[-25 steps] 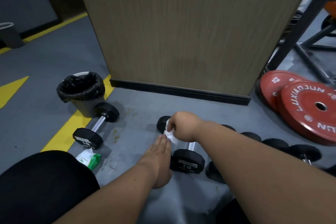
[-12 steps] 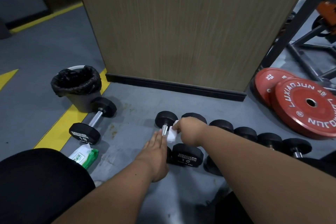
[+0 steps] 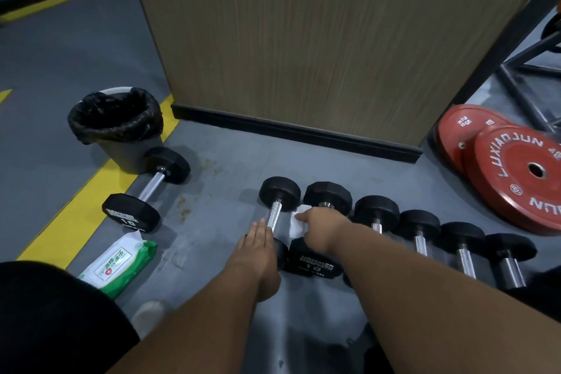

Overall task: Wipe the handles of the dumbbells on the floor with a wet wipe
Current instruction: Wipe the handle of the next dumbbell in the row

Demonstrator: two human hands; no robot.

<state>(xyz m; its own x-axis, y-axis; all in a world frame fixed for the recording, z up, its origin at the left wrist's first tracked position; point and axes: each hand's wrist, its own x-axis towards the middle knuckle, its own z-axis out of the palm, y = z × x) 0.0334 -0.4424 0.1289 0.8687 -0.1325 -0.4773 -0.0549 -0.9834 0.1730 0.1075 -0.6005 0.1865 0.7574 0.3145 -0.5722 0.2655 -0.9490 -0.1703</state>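
Wiping a dumbbell handle

Right hand [image 3: 321,226] gripped the wipe [image 3: 298,223] on a dumbbell [image 3: 326,197]; left hand [image 3: 259,247] lay flat, fingers straight, beside another handle [image 3: 274,217].

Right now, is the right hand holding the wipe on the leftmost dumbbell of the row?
No, the right hand grips the wet wipe on the second dumbbell; the leftmost handle is bare.

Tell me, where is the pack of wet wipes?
The wet wipes pack lies on the floor at lower left, beside the person's knee, just below the lone dumbbell by the bin.
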